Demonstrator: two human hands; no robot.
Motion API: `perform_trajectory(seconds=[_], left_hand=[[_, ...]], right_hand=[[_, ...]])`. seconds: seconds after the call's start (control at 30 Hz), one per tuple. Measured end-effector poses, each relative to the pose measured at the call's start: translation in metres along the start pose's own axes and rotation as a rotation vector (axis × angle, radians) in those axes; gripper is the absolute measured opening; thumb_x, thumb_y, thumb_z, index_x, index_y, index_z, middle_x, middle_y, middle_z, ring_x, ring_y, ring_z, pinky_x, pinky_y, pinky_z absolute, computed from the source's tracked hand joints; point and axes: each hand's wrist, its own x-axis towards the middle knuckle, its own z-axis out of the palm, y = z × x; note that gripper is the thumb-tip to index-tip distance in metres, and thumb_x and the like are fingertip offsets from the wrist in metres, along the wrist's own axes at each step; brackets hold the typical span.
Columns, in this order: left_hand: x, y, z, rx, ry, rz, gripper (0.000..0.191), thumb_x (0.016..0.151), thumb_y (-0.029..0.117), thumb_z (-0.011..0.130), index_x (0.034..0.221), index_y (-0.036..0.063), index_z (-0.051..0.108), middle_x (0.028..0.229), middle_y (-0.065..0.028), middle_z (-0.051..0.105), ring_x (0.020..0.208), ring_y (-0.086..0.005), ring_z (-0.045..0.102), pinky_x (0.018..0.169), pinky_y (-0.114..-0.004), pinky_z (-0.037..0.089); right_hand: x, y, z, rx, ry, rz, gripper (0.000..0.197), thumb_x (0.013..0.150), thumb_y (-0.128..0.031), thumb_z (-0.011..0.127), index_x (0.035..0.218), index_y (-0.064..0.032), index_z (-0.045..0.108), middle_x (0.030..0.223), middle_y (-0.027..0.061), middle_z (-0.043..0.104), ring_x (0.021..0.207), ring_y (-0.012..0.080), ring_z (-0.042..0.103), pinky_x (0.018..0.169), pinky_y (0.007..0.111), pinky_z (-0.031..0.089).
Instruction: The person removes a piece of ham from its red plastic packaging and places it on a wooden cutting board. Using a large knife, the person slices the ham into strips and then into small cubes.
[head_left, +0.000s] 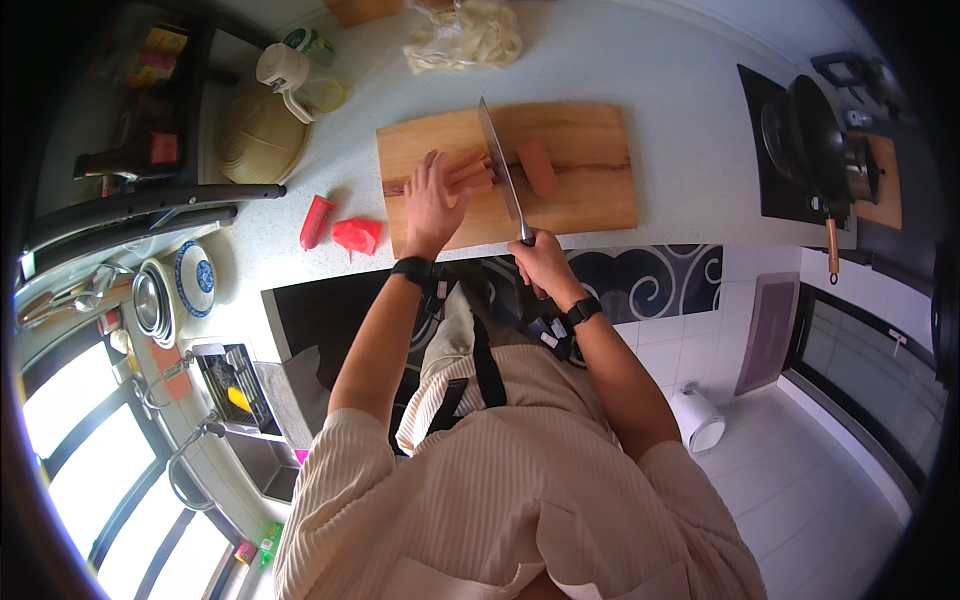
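My right hand (543, 262) is closed around the dark handle of a kitchen cleaver (500, 161), whose broad blade stands on edge across a wooden cutting board (585, 214). Left of the blade lie several reddish-pink sausage strips (470, 174), side by side. My left hand (433, 206) rests at their left end with its fingers spread; whether it presses on them cannot be told. To the right of the blade, a flat-sided piece of the same sausage (537, 168) lies on the board. The blade's far tip reaches near the board's back edge.
Left of the board lie a red wrapped sausage (316, 222) and a crumpled red wrapper (357, 235). Behind stands a bag of pale noodle-like food (465, 36). A glass jug (319, 90) and a woven basket (262, 136) are back left. A black wok (814, 139) sits right.
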Motion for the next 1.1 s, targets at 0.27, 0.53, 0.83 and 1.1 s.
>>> perform_trajectory(seconds=[0.27, 0.53, 0.83, 1.1], left_hand=[[0.003, -0.011, 0.01, 0.043, -0.306, 0.109, 0.067, 0.075, 0.016, 0.067, 0.134, 0.0018, 0.041, 0.131, -0.0154, 0.048, 0.12, -0.0341, 0.046, 0.101, -0.044, 0.037], [0.009, -0.021, 0.0, 0.049, -0.152, 0.073, 0.06, 0.077, 0.018, 0.064, 0.132, 0.0031, 0.044, 0.125, -0.0136, 0.051, 0.117, -0.0322, 0.047, 0.098, -0.044, 0.038], [0.014, -0.015, -0.012, -0.032, -0.364, 0.187, 0.056, 0.074, 0.018, 0.069, 0.125, 0.006, 0.048, 0.12, -0.0121, 0.051, 0.114, -0.0322, 0.048, 0.094, -0.044, 0.04], [0.006, -0.02, -0.001, -0.088, -0.293, 0.157, 0.051, 0.075, 0.007, 0.066, 0.123, 0.0062, 0.049, 0.121, -0.0122, 0.051, 0.114, -0.0346, 0.047, 0.095, -0.044, 0.04]], right_hand=[[-0.01, 0.002, 0.009, 0.07, -0.108, 0.01, 0.015, 0.085, -0.012, 0.054, 0.077, 0.0005, 0.051, 0.049, 0.0034, 0.047, 0.036, 0.0151, 0.048, 0.037, 0.031, 0.037], [-0.011, 0.007, 0.014, 0.097, -0.018, 0.022, 0.018, 0.087, -0.015, 0.055, 0.076, -0.0002, 0.052, 0.048, 0.0034, 0.048, 0.036, 0.0145, 0.048, 0.035, 0.031, 0.036], [-0.014, 0.004, 0.017, 0.064, -0.038, 0.017, 0.022, 0.088, -0.016, 0.055, 0.073, -0.0011, 0.051, 0.048, 0.0039, 0.048, 0.035, 0.0148, 0.047, 0.035, 0.031, 0.036], [-0.008, 0.012, 0.047, -0.079, 0.105, 0.008, 0.022, 0.081, -0.017, 0.059, 0.076, 0.0049, 0.056, 0.064, 0.0211, 0.058, 0.062, 0.0367, 0.058, 0.057, 0.042, 0.046]])
